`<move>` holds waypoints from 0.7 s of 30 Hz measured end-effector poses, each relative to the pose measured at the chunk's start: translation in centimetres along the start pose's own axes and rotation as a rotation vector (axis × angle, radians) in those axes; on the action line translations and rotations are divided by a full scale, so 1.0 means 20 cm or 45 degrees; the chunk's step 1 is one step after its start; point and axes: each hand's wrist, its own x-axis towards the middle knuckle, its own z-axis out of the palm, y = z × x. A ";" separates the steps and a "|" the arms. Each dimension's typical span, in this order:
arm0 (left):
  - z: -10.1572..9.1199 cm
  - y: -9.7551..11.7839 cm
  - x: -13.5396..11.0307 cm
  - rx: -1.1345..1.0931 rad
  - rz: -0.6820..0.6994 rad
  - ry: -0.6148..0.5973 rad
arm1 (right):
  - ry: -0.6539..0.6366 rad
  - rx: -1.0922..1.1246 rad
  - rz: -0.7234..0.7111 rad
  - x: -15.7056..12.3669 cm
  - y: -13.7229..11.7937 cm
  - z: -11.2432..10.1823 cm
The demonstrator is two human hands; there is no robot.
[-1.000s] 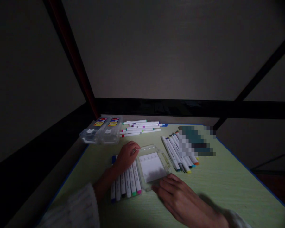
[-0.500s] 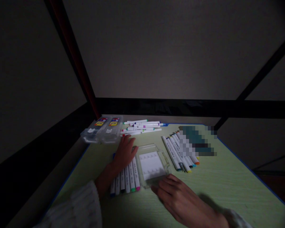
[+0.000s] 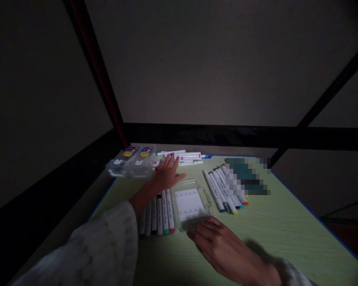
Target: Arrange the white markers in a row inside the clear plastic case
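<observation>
Legible text: none; all print too small or dim to read. Labels: two, one on each of the plastic cases [image 3: 140, 170] at far left; red, blue and yellow, wording unreadable. Row of markers [image 3: 160, 216]: small dark print along the white barrels, letters not made out. Pile of markers [image 3: 216, 192] at right: dark print on the barrels, likewise unreadable. White card [image 3: 190, 203] in clear box [image 3: 185, 183]: two rows of small grey marks, undeciphered.
</observation>
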 end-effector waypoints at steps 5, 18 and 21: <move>0.08 0.01 0.17 0.059 -0.045 0.003 | -0.020 0.003 0.003 0.00 0.00 -0.01; 0.18 -0.05 0.23 0.148 -0.016 -0.009 | -0.052 0.001 0.021 -0.01 0.01 0.00; 0.18 -0.05 0.21 0.182 -0.035 -0.025 | -0.066 0.028 0.019 -0.01 0.01 0.00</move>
